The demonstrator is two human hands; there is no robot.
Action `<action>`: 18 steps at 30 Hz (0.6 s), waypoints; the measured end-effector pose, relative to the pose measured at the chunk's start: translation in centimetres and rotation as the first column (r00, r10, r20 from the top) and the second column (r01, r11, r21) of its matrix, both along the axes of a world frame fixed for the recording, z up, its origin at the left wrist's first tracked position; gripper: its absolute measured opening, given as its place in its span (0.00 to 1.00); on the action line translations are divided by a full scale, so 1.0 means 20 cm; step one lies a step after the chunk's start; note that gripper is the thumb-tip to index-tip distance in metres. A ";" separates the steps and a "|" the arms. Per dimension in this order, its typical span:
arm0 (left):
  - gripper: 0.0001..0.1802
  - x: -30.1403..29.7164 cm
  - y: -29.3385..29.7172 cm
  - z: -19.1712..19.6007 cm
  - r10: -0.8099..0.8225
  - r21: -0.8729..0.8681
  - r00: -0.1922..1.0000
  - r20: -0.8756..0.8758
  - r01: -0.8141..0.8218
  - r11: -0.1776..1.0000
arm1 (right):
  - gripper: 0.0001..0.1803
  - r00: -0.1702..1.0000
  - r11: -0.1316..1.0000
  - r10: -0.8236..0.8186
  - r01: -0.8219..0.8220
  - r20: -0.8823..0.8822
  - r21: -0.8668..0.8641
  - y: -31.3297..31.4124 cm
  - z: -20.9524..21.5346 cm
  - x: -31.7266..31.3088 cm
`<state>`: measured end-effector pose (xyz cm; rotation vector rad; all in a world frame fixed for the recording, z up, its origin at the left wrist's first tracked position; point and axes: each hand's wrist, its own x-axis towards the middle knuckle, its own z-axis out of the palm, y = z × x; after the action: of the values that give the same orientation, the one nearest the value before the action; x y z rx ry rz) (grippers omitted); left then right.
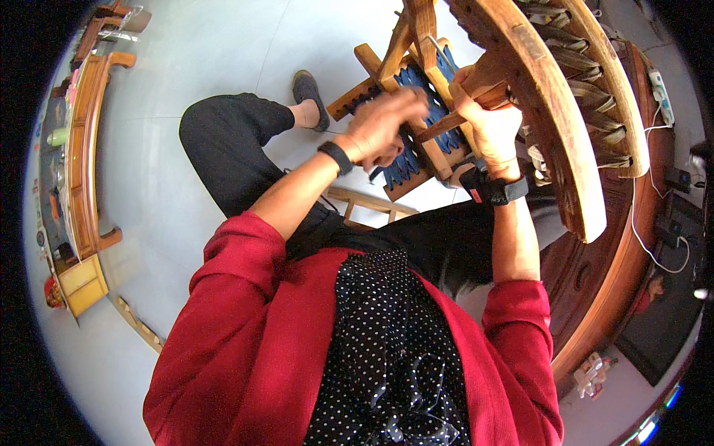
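Observation:
In front of me stands a wooden frame [442, 156], tilted, with dark blue strips [401, 167] laced across it. My right hand [487, 123] is wrapped around a brown wooden bar [487, 85] that crosses the frame. My left hand [383, 126] is at the frame's left side, over the blue strips; its fingers are smeared by motion, and whether they hold anything is hidden. Close by on the right rises a thick curved wooden rail [547, 97], part of a larger piece with grey-brown straps [591, 93] strung between two rails.
A wooden cabinet [595, 297] runs along the right, with a white power strip [660, 97], cables and a dark screen [662, 297]. A low wooden table [88, 156] stands far left. My legs flank a small wooden stool frame [364, 201]. The floor [149, 223] is pale tile.

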<state>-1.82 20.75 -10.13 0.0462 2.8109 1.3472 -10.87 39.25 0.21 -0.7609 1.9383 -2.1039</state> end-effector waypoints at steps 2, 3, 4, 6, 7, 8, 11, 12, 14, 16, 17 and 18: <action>0.35 -0.06 -0.11 -0.02 0.062 -0.196 0.990 -0.128 -0.087 0.977 | 0.09 0.995 0.999 -0.037 0.036 0.092 0.008 -0.01 -0.01 0.02; 0.35 -0.06 -0.10 -0.04 0.034 -0.237 0.986 -0.163 -0.072 0.969 | 0.09 0.994 0.999 -0.034 0.037 0.108 -0.027 -0.01 -0.01 0.02; 0.36 -0.06 -0.11 -0.06 0.045 -0.254 0.991 -0.122 -0.075 0.964 | 0.09 0.994 0.998 -0.015 0.022 0.107 -0.063 -0.01 -0.01 0.02; 0.36 -0.04 -0.06 -0.11 0.090 -0.194 0.970 -0.224 -0.135 0.972 | 0.09 0.994 0.999 -0.049 0.047 0.097 0.027 -0.02 0.00 0.01; 0.35 -0.03 -0.03 -0.12 0.107 -0.196 0.966 -0.237 -0.155 0.968 | 0.08 0.996 0.998 -0.053 0.049 0.078 0.043 -0.02 0.01 0.01; 0.35 -0.02 -0.02 -0.13 0.143 -0.182 0.963 -0.228 -0.186 0.965 | 0.08 0.997 0.997 -0.054 0.051 0.060 0.062 -0.02 0.01 0.01; 0.34 -0.02 -0.01 -0.13 0.131 -0.162 0.965 -0.226 -0.170 0.972 | 0.08 0.997 0.996 -0.076 0.076 -0.012 0.045 -0.03 0.03 0.00; 0.34 -0.02 -0.02 -0.12 0.115 -0.166 0.964 -0.241 -0.158 0.973 | 0.08 0.996 0.996 -0.077 0.079 -0.048 0.051 -0.03 0.03 0.00; 0.34 -0.02 -0.01 -0.10 0.109 -0.139 0.969 -0.224 -0.142 0.980 | 0.09 0.998 0.995 -0.065 0.064 0.004 0.073 -0.03 0.04 0.00; 0.34 0.02 0.03 -0.09 0.117 -0.064 0.978 -0.174 -0.130 0.990 | 0.10 0.998 0.996 -0.055 0.052 0.035 0.070 -0.03 0.04 0.00; 0.36 0.06 0.08 -0.09 0.102 -0.071 0.988 -0.115 -0.111 0.991 | 0.10 0.998 0.997 -0.051 0.049 0.044 0.055 -0.03 0.03 0.00; 0.37 0.10 0.12 -0.09 0.009 -0.103 0.994 -0.109 -0.020 0.994 | 0.10 0.997 0.998 -0.049 0.047 0.053 0.038 -0.03 0.03 0.00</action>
<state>0.17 23.08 -11.96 0.0995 2.9724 1.2347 -10.92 38.63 0.79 -0.6494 1.9804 -2.0876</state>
